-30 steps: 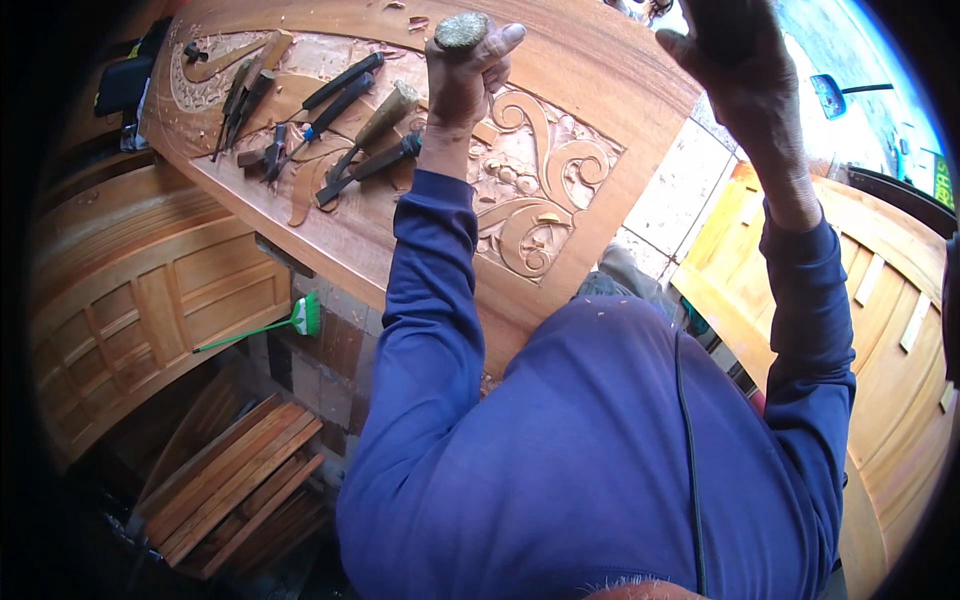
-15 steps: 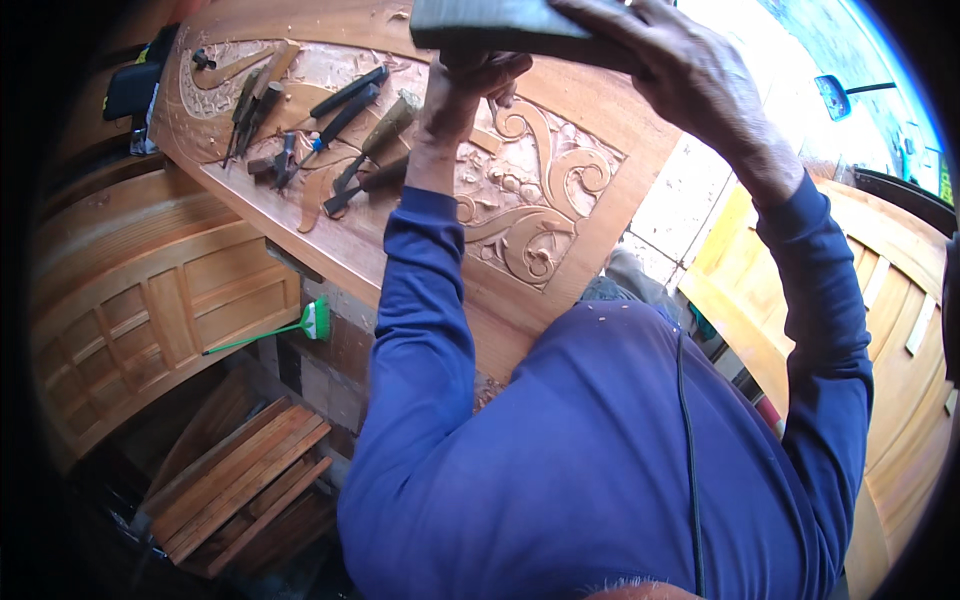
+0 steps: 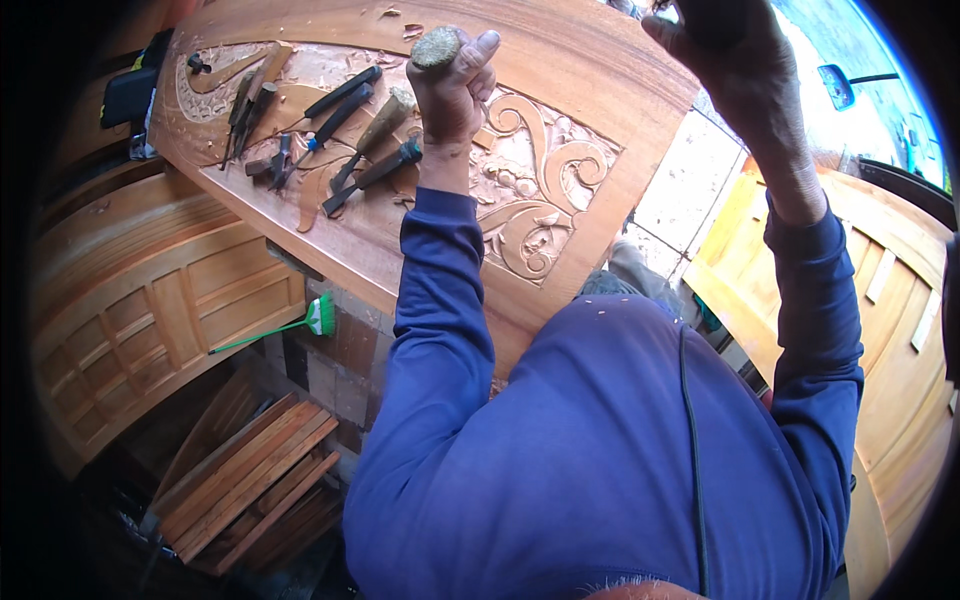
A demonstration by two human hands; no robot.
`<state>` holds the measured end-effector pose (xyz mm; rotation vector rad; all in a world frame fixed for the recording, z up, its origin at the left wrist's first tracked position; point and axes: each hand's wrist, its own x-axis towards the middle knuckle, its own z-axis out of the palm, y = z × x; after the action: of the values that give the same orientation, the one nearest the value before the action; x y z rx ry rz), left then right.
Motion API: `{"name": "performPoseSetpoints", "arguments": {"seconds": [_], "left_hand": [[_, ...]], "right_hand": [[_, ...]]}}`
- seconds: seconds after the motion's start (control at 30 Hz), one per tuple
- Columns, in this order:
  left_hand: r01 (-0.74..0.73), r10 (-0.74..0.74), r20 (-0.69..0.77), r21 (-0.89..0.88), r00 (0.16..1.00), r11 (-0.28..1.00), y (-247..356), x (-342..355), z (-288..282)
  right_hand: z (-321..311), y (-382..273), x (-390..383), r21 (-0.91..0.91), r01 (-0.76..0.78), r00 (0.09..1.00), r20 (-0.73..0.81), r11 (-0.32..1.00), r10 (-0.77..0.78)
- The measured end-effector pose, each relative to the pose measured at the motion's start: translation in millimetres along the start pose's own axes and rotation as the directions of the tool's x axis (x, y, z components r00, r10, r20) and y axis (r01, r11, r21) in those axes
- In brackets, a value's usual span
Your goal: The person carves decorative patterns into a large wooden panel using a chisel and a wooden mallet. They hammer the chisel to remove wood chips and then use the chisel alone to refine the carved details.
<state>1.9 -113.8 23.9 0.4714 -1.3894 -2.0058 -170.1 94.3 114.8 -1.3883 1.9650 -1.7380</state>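
My left hand (image 3: 452, 95) is closed in a fist around the wooden handle of a chisel (image 3: 436, 47). Its rough round butt faces up beside my raised thumb, and the blade is hidden below the fist. That hand is above a carved wooden panel (image 3: 520, 310) with scrolls and leaves in relief. Up at the top right, my right hand (image 3: 745, 90) is closed on a dark, block-like wooden mallet (image 3: 712, 22), partly cut off by the frame's edge. Left of my left wrist, several chisels and gouges (image 3: 345, 115) lie on the panel among shavings.
Panelled wooden doors (image 3: 150, 320) stand at the left, near a green broom (image 3: 318, 316). Stacked boards (image 3: 245, 485) are at the lower left. Another wooden door (image 3: 890, 330) is at the right. A black object (image 3: 125, 97) sits by the panel's far-left corner.
My right hand has lifted the mallet away from the chisel, up and to the right. The chisel's butt and my left fist, formerly covered, now show.
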Motion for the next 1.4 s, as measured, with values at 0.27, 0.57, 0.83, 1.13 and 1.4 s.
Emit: {"name": "performPoseSetpoints", "arguments": {"seconds": [0.27, 0.57, 0.83, 1.13, 1.4], "left_hand": [[0.018, -0.021, -0.04, -0.093, 0.999, 0.996, -7, -3, -8], [0.121, -0.123, 0.226, 0.024, 0.966, 0.992, 7, 7, -17], [-0.057, 0.058, 0.024, -0.019, 0.998, 0.998, -5, -15, 1], [-0.102, 0.095, -0.174, -0.028, 0.98, 0.994, -2, -24, 12], [-0.09, 0.087, 0.041, 0.099, 0.995, 0.991, -3, -24, -10]], "right_hand": [[22, -35, 15, -0.414, 0.232, 0.971, 0.152, 0.88, -0.184], [24, -23, 4, -0.465, 0.186, 0.957, 0.286, 0.866, -0.052], [12, 20, -16, 0.116, 0.193, 0.98, 0.028, 0.974, -0.197], [3, -23, -1, -0.135, 0.158, 0.987, -0.017, 0.978, -0.162], [22, -23, 12, -0.543, 0.416, 0.846, 0.525, 0.729, -0.092]]}}
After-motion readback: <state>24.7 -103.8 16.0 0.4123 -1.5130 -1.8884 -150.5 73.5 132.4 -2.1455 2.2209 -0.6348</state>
